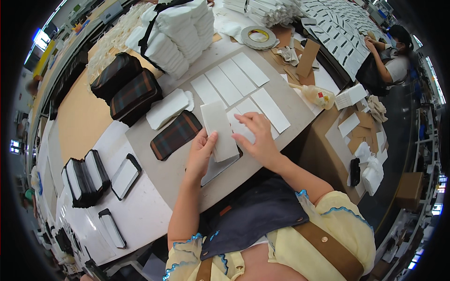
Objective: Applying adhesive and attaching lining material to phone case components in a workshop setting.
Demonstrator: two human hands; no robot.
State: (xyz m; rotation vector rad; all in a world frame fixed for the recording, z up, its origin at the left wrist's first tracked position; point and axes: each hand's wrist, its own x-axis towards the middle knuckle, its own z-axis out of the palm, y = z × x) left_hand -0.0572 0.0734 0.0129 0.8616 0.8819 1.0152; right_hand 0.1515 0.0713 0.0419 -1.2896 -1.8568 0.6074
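A board (300,108) lies on the table (145,220), mid-frame. On it are two rows of strips (221,84), above and right of the panel (218,133) in the left hand (203,149). A cloth piece (176,135) lies left of that hand. Toward the upper left sit two stacks (136,96); a tape roll (268,43) lies behind the board, a bottle (321,97) beside its right edge.
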